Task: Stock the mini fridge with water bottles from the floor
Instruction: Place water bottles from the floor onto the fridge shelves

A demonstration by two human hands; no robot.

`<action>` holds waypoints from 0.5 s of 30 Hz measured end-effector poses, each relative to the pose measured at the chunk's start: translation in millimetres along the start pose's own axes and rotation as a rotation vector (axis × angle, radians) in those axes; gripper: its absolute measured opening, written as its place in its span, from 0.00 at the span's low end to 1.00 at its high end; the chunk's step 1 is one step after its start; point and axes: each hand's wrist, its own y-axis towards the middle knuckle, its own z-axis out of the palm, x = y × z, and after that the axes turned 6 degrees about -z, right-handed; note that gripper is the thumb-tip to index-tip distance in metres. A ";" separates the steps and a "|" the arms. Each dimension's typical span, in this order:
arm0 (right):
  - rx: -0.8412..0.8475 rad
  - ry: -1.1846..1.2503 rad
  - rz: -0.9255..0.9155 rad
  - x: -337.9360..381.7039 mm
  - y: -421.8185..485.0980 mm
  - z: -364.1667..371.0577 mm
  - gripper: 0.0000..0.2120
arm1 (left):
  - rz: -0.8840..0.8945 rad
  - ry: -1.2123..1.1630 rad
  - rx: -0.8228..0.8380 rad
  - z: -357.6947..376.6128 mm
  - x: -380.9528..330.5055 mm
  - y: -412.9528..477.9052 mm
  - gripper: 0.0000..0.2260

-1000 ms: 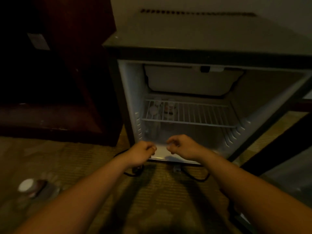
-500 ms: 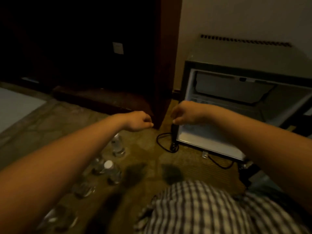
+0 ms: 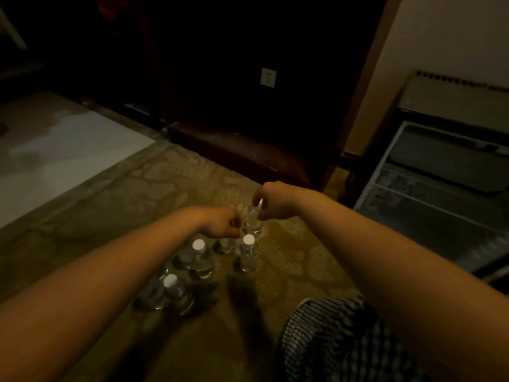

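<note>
Now right hand (image 3: pixel 272 201) pinches cap of far-edge bottle (image 3: pixel 252 224); left hand (image 3: pixel 220 226) fingers (image 3: pixel 234 230) curled, hold unclear.

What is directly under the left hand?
A water bottle stands on the carpet below the left hand; only its lower body shows. The hand covers its cap and neck, so a grip cannot be confirmed.

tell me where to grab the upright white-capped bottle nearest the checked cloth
Take the bottle by its neck just under the white cap, coming straight down from above or from its right. It stands upright with the cap clear, other bottles crowd its left, and open carpet lies on its right.
</note>
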 end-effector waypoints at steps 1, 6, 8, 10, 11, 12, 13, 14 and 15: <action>0.000 0.033 0.006 3.1 7.2 9.6 0.19 | 0.002 -0.003 0.000 8.9 9.5 2.3 0.15; -0.102 0.187 0.111 -5.4 36.5 61.7 0.15 | -0.030 -0.137 0.061 50.5 39.6 17.3 0.13; -0.091 0.200 0.168 -12.9 41.5 77.4 0.14 | -0.053 -0.222 0.078 65.0 42.3 25.3 0.13; -0.049 0.196 0.215 -21.2 46.0 91.5 0.13 | -0.072 -0.299 0.089 79.2 46.4 36.1 0.14; -0.031 0.188 0.229 -25.5 47.8 97.0 0.13 | -0.084 -0.341 0.098 85.9 48.1 42.5 0.15; -0.015 0.179 0.242 -29.9 50.5 101.9 0.13 | -0.095 -0.390 0.102 92.2 50.0 49.9 0.15; -0.004 0.173 0.255 -33.6 53.8 106.6 0.13 | -0.098 -0.440 0.093 97.7 51.5 57.1 0.16; 0.005 0.172 0.272 -36.5 58.1 111.3 0.14 | -0.099 -0.487 0.079 102.3 52.3 63.6 0.17; 0.011 0.170 0.283 -39.0 63.8 116.2 0.14 | -0.104 -0.532 0.063 107.0 53.6 71.2 0.18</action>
